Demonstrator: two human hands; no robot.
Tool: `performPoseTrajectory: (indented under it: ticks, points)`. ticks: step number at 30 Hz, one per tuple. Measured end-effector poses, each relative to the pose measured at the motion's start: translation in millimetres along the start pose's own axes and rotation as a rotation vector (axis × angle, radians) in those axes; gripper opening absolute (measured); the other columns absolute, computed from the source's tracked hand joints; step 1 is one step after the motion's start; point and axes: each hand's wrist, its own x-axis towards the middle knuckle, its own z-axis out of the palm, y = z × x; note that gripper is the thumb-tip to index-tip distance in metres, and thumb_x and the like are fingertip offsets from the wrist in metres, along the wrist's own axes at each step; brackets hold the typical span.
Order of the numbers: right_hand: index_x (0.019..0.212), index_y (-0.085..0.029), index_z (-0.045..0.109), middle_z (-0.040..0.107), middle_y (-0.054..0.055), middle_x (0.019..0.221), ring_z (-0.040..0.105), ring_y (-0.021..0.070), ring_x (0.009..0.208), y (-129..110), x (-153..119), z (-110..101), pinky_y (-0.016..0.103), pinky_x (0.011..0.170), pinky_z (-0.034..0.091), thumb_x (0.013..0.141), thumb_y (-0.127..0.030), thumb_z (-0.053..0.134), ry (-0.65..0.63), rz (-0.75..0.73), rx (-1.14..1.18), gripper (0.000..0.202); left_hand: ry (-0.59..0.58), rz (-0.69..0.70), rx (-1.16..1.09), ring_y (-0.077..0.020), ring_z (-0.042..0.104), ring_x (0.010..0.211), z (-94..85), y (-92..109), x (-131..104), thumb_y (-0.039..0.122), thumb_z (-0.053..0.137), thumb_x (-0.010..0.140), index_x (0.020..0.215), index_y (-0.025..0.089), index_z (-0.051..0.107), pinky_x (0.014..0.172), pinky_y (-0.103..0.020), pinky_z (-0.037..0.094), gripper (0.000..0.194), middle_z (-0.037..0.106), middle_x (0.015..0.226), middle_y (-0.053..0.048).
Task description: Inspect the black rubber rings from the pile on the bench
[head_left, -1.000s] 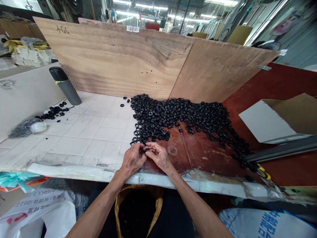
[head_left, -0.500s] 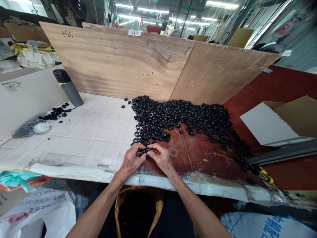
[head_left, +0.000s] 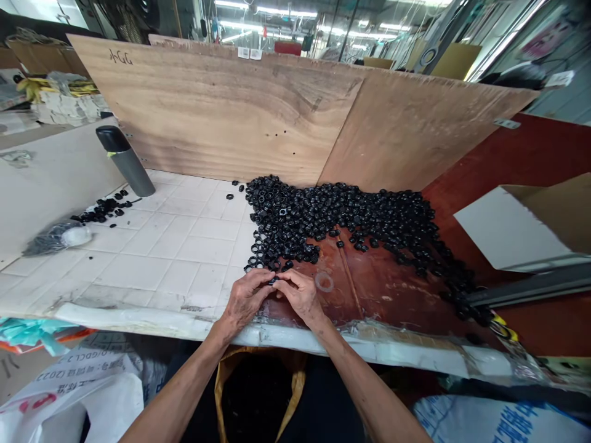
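Just in front of a large heap of black plastic nuts (head_left: 314,212), my two hands meet over the work surface. My left hand (head_left: 248,296) pinches a small black nut (head_left: 273,280) from the left side. Fingers of my right hand (head_left: 301,296) close on the same piece from the right. Most of the piece is hidden behind the fingertips, so I cannot tell whether it is one part or two joined. A pale translucent ring (head_left: 324,282) lies on the reddish-brown board beside my right hand.
A dark bottle (head_left: 125,161) stands at the back left, by scattered black bits (head_left: 102,210) and a plastic bag (head_left: 58,237). A wooden panel (head_left: 231,111) closes off the back. An open cardboard box (head_left: 508,227) sits right. Below the padded edge, an open yellow-rimmed sack (head_left: 220,394) is between my legs.
My fingers have closed further around the black piece, and less of it shows. Both hands stay at nearly the same spot. The view has shifted slightly.
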Motion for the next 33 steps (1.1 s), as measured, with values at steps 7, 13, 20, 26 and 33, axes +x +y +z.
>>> performPoseTrajectory:
  ticks: [7, 13, 20, 26, 33]
  points:
    - [0.075, -0.021, 0.066, 0.063, 0.0, 0.063, 0.062, 0.016, 0.062, -6, 0, 5, 0.026, 0.065, 0.05, 0.099, -0.036, 0.057, 0.045, -0.098, -0.234, 0.03, -0.017, -0.018, -0.03, -0.0203, 0.072, 0.106, 2.3, 2, 3, 0.024, 0.068, 0.094, 0.114, 0.022, 0.075, 0.095, -0.036, 0.061, 0.021, 0.076, 0.109, -0.008]
    - [0.097, -0.021, 0.066, 0.067, 0.002, 0.077, 0.063, 0.0145, 0.058, -6, -3, 9, 0.024, 0.057, 0.051, 0.099, -0.035, 0.057, 0.073, -0.042, -0.102, 0.017, -0.022, -0.158, -0.099, -0.0195, 0.071, 0.104, 2.4, 2, 4, 0.025, 0.071, 0.092, 0.116, 0.025, 0.076, 0.093, -0.035, 0.06, 0.024, 0.073, 0.11, -0.008]
    - [0.107, -0.021, 0.07, 0.068, 0.006, 0.091, 0.067, 0.0174, 0.072, -15, -2, 1, 0.027, 0.066, 0.057, 0.096, -0.025, 0.058, 0.008, -0.091, -0.062, 0.016, 0.021, -0.334, -0.278, -0.0178, 0.073, 0.093, 3.4, 6, 1, 0.025, 0.072, 0.089, 0.114, 0.023, 0.074, 0.086, -0.032, 0.062, 0.025, 0.073, 0.108, -0.006]
    - [0.109, -0.023, 0.073, 0.071, 0.007, 0.099, 0.069, 0.0211, 0.092, -17, 2, 0, 0.033, 0.083, 0.056, 0.094, -0.014, 0.059, 0.021, -0.224, -0.095, 0.023, 0.052, -0.423, -0.297, -0.0181, 0.072, 0.096, 1.7, 10, 1, 0.021, 0.074, 0.084, 0.103, 0.021, 0.074, 0.085, -0.03, 0.061, 0.019, 0.072, 0.11, -0.005]
    - [0.112, -0.026, 0.076, 0.069, 0.006, 0.102, 0.068, 0.0205, 0.095, -12, 5, 0, 0.035, 0.085, 0.056, 0.094, -0.01, 0.061, 0.017, -0.285, -0.043, 0.028, 0.06, -0.662, -0.474, -0.0155, 0.069, 0.078, 2.4, 11, 4, 0.026, 0.08, 0.076, 0.098, 0.017, 0.075, 0.076, -0.027, 0.057, 0.025, 0.075, 0.088, -0.003]
